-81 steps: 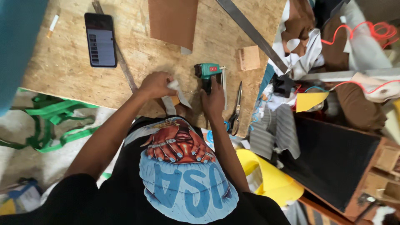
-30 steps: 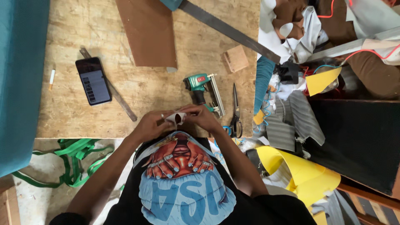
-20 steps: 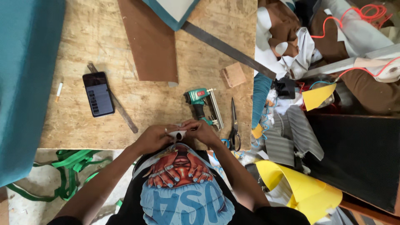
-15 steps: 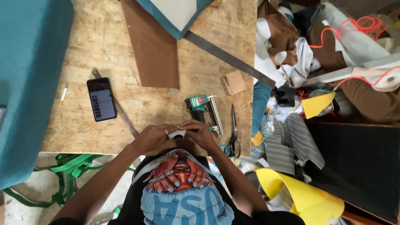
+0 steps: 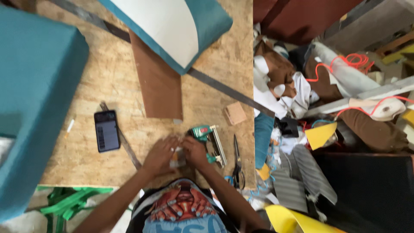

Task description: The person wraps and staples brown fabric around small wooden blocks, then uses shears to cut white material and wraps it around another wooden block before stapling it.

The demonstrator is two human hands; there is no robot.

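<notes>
A small pale object (image 5: 177,157) was held between both hands, just above the near edge of the counter (image 5: 86,146). It was blurred, so its kind could not be told. The left hand (image 5: 160,156) pinched it from the left side with bent fingers, and the right hand (image 5: 194,152) pinched it from the right side. The two hands were close together, almost touching over the object.

No open container showed on the counter, so nothing could be said about contents.

Just beside the right hand, a green power stapler (image 5: 208,140) lay on the board, touching or almost touching the fingers. A pair of scissors (image 5: 236,160) lay further right, near the right edge of the counter. A small square block of wood (image 5: 235,113) lay beyond the stapler.

To the left of the hands, a dark phone (image 5: 107,130) lay flat, and a thin metal bar (image 5: 125,144) ran diagonally beside it. A brown board (image 5: 158,84) lay beyond the hands, partly under a teal and white cushion (image 5: 172,30). A large teal cushion (image 5: 34,99) covered the left part of the counter.

The free room for moving was the bare board between the phone and the hands. Past the right edge, the floor was crowded with fabric scraps (image 5: 297,172) and a yellow sheet (image 5: 293,220). Green straps (image 5: 69,203) lay below the near edge.
</notes>
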